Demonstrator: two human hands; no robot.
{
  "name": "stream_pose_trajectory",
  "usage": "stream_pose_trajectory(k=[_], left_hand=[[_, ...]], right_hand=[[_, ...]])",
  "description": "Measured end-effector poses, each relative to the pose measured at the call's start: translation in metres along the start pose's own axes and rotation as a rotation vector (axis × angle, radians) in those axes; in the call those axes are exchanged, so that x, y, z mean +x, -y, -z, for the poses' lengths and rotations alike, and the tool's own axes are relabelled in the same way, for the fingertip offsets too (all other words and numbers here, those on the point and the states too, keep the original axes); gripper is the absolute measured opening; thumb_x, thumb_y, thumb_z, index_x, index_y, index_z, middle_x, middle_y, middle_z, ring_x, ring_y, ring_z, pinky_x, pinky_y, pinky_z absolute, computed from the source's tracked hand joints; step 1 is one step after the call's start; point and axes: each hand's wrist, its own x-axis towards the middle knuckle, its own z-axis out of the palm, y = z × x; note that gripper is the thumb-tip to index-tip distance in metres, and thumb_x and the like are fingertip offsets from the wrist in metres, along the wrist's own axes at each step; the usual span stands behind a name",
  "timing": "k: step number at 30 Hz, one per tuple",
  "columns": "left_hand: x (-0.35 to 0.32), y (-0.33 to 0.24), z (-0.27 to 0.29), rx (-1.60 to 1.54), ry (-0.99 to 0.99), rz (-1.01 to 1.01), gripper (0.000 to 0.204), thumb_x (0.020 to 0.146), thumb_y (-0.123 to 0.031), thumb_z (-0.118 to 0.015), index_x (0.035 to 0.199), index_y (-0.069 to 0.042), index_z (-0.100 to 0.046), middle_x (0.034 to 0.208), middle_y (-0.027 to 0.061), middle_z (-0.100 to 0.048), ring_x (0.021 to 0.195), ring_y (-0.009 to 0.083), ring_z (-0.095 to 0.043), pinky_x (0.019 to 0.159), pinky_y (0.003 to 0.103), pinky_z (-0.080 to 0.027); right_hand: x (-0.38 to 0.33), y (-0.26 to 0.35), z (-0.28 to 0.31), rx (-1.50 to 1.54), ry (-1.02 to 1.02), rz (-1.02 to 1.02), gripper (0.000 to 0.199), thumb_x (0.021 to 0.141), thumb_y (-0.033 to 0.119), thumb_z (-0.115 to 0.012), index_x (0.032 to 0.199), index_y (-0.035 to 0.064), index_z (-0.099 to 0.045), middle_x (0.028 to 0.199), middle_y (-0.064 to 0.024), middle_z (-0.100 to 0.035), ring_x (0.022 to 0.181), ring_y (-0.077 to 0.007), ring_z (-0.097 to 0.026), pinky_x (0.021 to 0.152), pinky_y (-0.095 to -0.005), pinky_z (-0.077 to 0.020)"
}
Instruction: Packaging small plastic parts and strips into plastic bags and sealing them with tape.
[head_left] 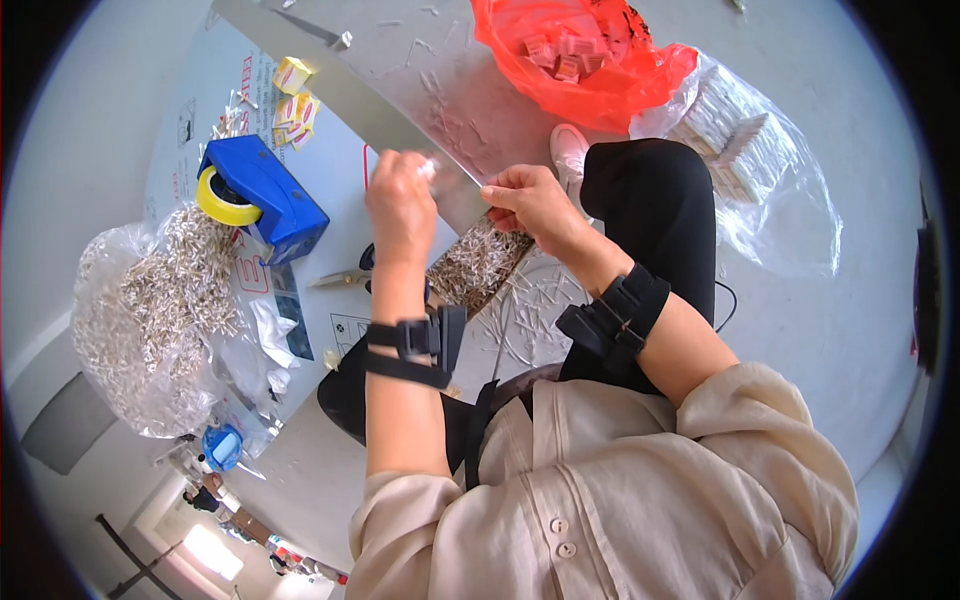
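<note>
My left hand [403, 205] is raised over the table's edge, its fingers closed and blurred by motion. A small white thing [428, 170] shows at its fingertips, too smeared to name. To its right, my right hand [540, 205] pinches the end of something thin and pale; its kind is not clear. Just below both hands is an open long box [475, 268] full of cotton swabs, partly hidden by my left wrist and right hand. Scissors [340, 279] lie on the table to the left of my left forearm.
A blue tape dispenser [285, 205] with yellow tape stands left, beside a clear bag of swabs [150, 330]. Small yellow boxes [293, 75] lie beyond. On the floor are loose swabs [535, 310], a red bag [570, 95] with small boxes, and a clear bag [800, 215] of white packs.
</note>
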Motion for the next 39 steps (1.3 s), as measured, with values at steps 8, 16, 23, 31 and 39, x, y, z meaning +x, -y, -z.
stream_pose_trajectory(k=[8,16,23,31,39], left_hand=[[-0.012,-0.009,-0.007,-0.061,-0.032,0.096,0.011,0.073,0.000,-0.060,0.084,-0.001,-0.059,0.082,0.0131,-0.055,0.078,0.0338,-0.057,0.069,0.042,-0.047],[-0.028,-0.013,-0.003,-0.007,0.024,-0.069,0.017,0.070,0.003,-0.062,0.086,0.001,-0.060,0.084,0.0147,-0.057,0.075,0.0335,-0.059,0.065,0.040,-0.048],[-0.030,-0.026,-0.007,0.110,0.067,-0.116,0.009,0.072,-0.001,-0.059,0.081,-0.002,-0.055,0.079,0.0121,-0.054,0.071,0.0325,-0.057,0.061,0.040,-0.048],[-0.028,-0.021,-0.005,0.095,0.131,-0.172,0.009,0.071,0.000,-0.057,0.079,-0.001,-0.055,0.078,0.0133,-0.054,0.071,0.0333,-0.058,0.061,0.040,-0.049],[-0.024,-0.022,-0.003,0.061,0.182,-0.154,0.008,0.072,-0.001,-0.052,0.079,0.000,-0.055,0.078,0.0160,-0.055,0.070,0.0353,-0.057,0.062,0.042,-0.048]], right_hand=[[0.004,-0.004,0.001,0.055,-0.039,0.043,0.019,0.082,0.013,-0.065,0.087,-0.0049,-0.060,0.074,-0.0085,-0.060,0.062,-0.0149,-0.059,0.057,-0.0263,-0.0516],[0.002,-0.003,0.002,0.053,-0.057,0.037,0.018,0.082,0.011,-0.066,0.087,-0.0052,-0.061,0.073,-0.0088,-0.060,0.062,-0.0152,-0.059,0.057,-0.0268,-0.0522],[0.003,-0.006,0.003,0.049,-0.031,0.039,0.018,0.084,0.012,-0.064,0.091,-0.0039,-0.060,0.078,-0.0061,-0.059,0.066,-0.0146,-0.059,0.062,-0.0280,-0.0523],[0.004,-0.009,0.005,0.087,-0.060,0.092,0.017,0.082,0.010,-0.066,0.086,-0.0057,-0.061,0.073,-0.0090,-0.060,0.062,-0.0145,-0.059,0.057,-0.0261,-0.0517],[0.000,-0.009,0.002,0.096,-0.063,0.078,0.017,0.082,0.010,-0.066,0.085,-0.0057,-0.061,0.072,-0.0084,-0.060,0.062,-0.0146,-0.059,0.057,-0.0260,-0.0521]])
